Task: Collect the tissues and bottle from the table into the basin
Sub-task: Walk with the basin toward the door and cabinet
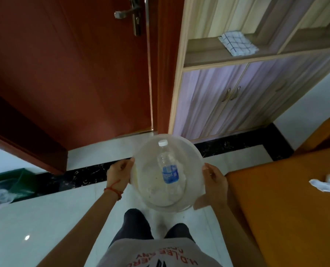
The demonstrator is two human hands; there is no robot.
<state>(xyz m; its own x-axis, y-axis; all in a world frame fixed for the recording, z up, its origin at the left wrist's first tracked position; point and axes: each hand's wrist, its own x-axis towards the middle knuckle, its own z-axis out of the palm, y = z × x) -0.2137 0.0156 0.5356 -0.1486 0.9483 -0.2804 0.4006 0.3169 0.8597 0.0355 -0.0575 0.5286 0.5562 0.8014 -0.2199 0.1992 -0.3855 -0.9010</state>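
A smooth orange table (pixel 287 209) is seen at the right, a crumpled white tissue (pixel 325 185) lying on it. A round translucent plastic basin (pixel 191 151) is gripped at its rim by the left hand (pixel 119 175) and right hand (pixel 215 180). Inside lies a clear bottle (pixel 169 168), white-capped, blue-labelled.

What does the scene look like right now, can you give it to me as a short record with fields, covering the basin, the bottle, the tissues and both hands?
basin: translucent basin, carried in the air over the floor
bottle: clear bottle with blue label and white cap, lying inside the basin
tissues in basin: pale shapes under the bottle, too blurred to confirm
tissues on table: white tissue on the orange table
left hand: left hand holds the basin's left rim
right hand: right hand holds the right rim
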